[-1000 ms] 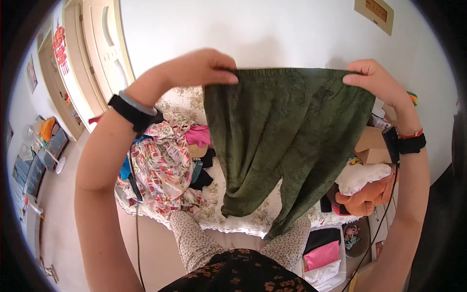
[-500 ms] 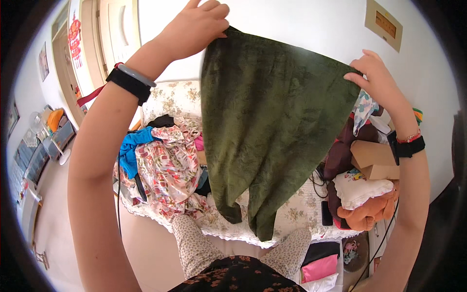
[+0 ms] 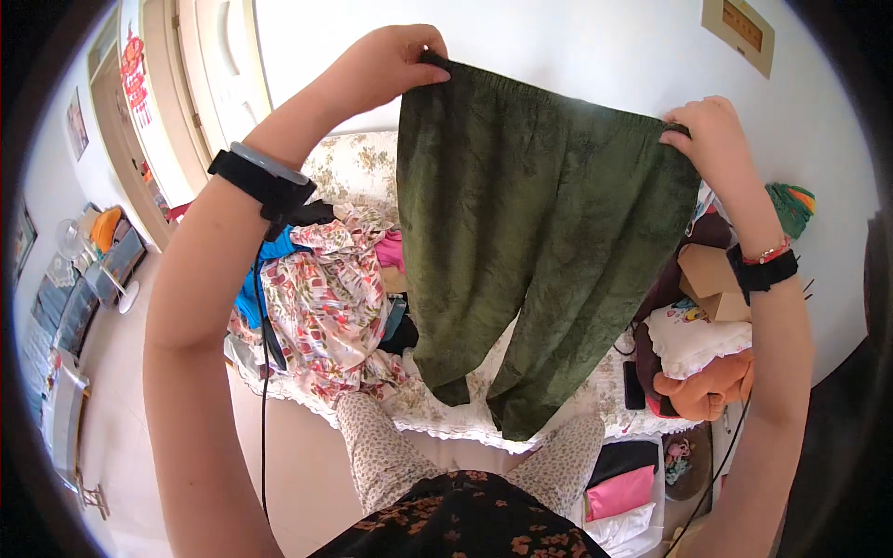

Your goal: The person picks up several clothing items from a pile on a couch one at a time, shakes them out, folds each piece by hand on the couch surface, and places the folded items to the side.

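Note:
Dark green pants (image 3: 549, 205) with a gathered elastic waistband hang spread out in front of me, legs downward. My left hand (image 3: 405, 58) pinches the left end of the waistband, higher than the other end. At the right end, my right hand (image 3: 707, 135) grips the waistband between thumb and fingers. Both pant legs hang a little apart, their hems over the front of the sofa seat. The fabric hides the middle of the sofa behind it.
A floral-covered sofa (image 3: 595, 405) holds a heap of flowered clothes (image 3: 321, 307) on the left. On its right are a cardboard box (image 3: 716, 284), a white cushion (image 3: 693, 337) and an orange plush toy (image 3: 707, 383). By my knee stands a white bin (image 3: 659, 484) with folded clothes.
The pants have spread wider, and their legs have parted more at the bottom. My left hand has lowered slightly, and its thumb now shows over the waistband. The hems have risen a little.

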A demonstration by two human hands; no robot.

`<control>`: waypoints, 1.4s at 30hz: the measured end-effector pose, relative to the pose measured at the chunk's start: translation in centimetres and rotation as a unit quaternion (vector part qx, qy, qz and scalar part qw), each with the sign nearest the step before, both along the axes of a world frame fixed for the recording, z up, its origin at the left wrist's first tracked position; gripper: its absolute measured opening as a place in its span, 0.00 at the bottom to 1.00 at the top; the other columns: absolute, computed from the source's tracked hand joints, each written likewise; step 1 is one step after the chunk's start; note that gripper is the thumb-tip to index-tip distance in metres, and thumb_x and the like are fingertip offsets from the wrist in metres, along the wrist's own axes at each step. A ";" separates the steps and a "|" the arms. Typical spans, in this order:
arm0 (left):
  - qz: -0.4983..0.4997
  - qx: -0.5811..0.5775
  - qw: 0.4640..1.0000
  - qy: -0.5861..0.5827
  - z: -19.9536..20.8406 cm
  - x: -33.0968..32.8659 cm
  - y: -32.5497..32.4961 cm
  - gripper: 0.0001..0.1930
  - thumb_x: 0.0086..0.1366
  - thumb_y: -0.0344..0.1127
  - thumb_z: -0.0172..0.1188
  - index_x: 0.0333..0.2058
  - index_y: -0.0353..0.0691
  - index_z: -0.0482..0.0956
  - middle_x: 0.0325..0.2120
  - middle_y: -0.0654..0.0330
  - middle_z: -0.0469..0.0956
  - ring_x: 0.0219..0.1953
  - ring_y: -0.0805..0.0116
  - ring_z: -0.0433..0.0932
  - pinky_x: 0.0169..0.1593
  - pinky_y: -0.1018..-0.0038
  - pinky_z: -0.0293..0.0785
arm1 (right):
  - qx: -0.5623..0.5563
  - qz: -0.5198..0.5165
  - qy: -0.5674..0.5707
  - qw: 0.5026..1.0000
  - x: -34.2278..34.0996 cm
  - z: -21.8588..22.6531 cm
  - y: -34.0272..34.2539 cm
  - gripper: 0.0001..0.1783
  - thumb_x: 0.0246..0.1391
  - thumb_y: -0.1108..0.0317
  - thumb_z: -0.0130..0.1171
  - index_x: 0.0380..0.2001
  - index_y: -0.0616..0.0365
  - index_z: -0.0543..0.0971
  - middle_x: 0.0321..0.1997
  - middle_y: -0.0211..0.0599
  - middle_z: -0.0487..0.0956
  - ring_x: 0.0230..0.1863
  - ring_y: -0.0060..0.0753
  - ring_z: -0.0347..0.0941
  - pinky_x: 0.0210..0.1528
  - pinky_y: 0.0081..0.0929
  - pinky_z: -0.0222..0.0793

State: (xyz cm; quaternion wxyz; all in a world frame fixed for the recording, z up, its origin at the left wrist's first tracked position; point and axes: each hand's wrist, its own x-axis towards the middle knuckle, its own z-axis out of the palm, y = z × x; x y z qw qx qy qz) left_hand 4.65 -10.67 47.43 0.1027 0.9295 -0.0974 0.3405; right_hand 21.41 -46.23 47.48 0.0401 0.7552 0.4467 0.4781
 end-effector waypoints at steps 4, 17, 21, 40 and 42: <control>0.077 0.114 0.990 -0.012 -2.6 0.6 -0.4 0.15 0.57 0.33 0.61 0.43 0.38 0.75 0.28 0.50 0.78 0.32 0.58 0.77 0.38 0.64 0.72 | 0.001 -0.037 0.078 0.996 0.4 -1.9 0.5 0.14 0.39 0.59 0.66 0.27 0.57 0.80 0.34 0.41 0.76 0.38 0.45 0.70 0.43 0.38 0.64; -0.025 -0.741 0.589 0.321 -22.5 1.4 -3.1 0.15 0.65 0.38 0.51 0.44 0.34 0.72 0.38 0.59 0.78 0.39 0.65 0.77 0.45 0.67 0.74 | 0.294 0.128 0.888 0.329 0.0 -22.5 1.1 0.16 0.52 0.66 0.59 0.41 0.65 0.75 0.38 0.38 0.79 0.36 0.32 0.76 0.38 0.31 0.73; -0.089 -0.697 0.637 0.317 -25.2 0.6 -7.8 0.19 0.66 0.43 0.51 0.51 0.37 0.68 0.45 0.56 0.75 0.43 0.67 0.76 0.47 0.67 0.74 | 0.290 0.179 0.884 0.319 -3.8 -25.9 5.2 0.13 0.53 0.66 0.56 0.39 0.64 0.76 0.37 0.36 0.78 0.35 0.29 0.76 0.38 0.29 0.72; -0.268 -0.727 0.624 0.096 -11.8 2.6 -6.4 0.19 0.68 0.42 0.47 0.50 0.33 0.69 0.47 0.54 0.75 0.49 0.60 0.74 0.55 0.64 0.68 | 0.103 0.308 0.569 0.755 -11.9 -35.6 7.3 0.26 0.56 0.56 0.52 0.51 0.65 0.68 0.54 0.56 0.69 0.56 0.53 0.65 0.56 0.39 0.61; -0.272 -0.725 0.627 0.084 -8.9 2.5 -6.9 0.20 0.69 0.42 0.45 0.51 0.33 0.68 0.49 0.51 0.73 0.51 0.58 0.72 0.58 0.63 0.66 | 0.020 0.356 0.610 0.708 -12.5 -37.2 6.1 0.26 0.56 0.55 0.52 0.50 0.65 0.70 0.53 0.56 0.70 0.55 0.53 0.66 0.55 0.39 0.61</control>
